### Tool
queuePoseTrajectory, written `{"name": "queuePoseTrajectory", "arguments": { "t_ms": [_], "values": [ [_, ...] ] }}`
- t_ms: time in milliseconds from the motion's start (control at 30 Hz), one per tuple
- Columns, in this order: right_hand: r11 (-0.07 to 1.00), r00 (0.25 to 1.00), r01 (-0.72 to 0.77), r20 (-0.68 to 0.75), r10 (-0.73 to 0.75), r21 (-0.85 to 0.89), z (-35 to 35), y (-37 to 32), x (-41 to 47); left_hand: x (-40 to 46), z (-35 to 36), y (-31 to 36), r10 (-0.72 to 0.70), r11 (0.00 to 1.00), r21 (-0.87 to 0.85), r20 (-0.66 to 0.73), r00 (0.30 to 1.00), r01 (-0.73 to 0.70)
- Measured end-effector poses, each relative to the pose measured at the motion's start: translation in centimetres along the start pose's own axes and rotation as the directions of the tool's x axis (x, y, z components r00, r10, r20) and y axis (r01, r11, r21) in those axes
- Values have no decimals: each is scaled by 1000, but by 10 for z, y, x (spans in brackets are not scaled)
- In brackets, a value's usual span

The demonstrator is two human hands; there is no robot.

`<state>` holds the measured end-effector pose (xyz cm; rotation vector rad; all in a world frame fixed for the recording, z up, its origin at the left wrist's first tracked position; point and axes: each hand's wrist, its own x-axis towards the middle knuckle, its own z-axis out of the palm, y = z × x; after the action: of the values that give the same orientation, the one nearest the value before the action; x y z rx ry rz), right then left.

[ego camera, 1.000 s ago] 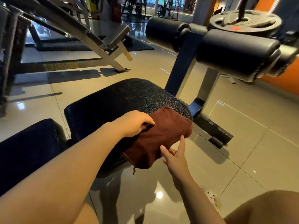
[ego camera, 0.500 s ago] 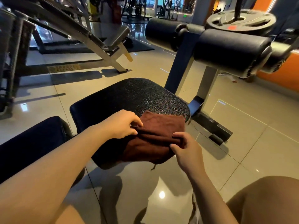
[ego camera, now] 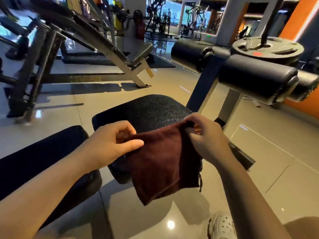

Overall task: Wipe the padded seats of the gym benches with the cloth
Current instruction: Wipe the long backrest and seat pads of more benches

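Cloth (ego camera: 165,163) off seat (ego camera: 146,109), hanging above its near edge. Left hand (ego camera: 110,145) and right hand (ego camera: 205,137) each pinch top corner. No wiping underway; likely refolding. Second pad (ego camera: 43,157) possibly pending.

Head-worn wide-angle view, looking forward and down from close above the black padded seat (ego camera: 146,111), with both forearms entering from the bottom edge and gym floor (ego camera: 259,152) and far machines stretching beyond; no second view.

Dim warm light where I work, daylight from windows (ego camera: 174,16) at twelve o'clock, floor (ego camera: 170,225) glare at six, blurred, bowed edges at nine.
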<state>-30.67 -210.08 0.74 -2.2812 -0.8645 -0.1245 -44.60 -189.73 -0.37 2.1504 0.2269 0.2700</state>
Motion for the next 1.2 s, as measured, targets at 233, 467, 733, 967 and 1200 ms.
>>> {"name": "queuePoseTrajectory", "arguments": {
  "t_ms": [233, 467, 733, 967, 1200],
  "values": [
    [909, 922, 241, 372, -105, -342, 133, -7, -3, -7, -31, -76, -323, 815, 459, -146, 935, 353],
    [814, 783, 439, 607, -140, -379, 152, -3, -5, 2, -23, -73, -265, 760, 579, -137, 954, 295],
    [746, 566, 648, 752, -339, -151, 213, -36, 81, 47, -46, -58, -228, 786, 523, -254, 940, 331],
    [806, 651, 560, 702, -287, -190, 265, -29, 214, 58, -36, -94, -358, 647, 615, -276, 892, 450],
    [845, 898, 110, 416, 141, -524, 188, 108, 313, 93, -24, -119, -510, 586, 735, 7, 860, 342]
  ]
}}
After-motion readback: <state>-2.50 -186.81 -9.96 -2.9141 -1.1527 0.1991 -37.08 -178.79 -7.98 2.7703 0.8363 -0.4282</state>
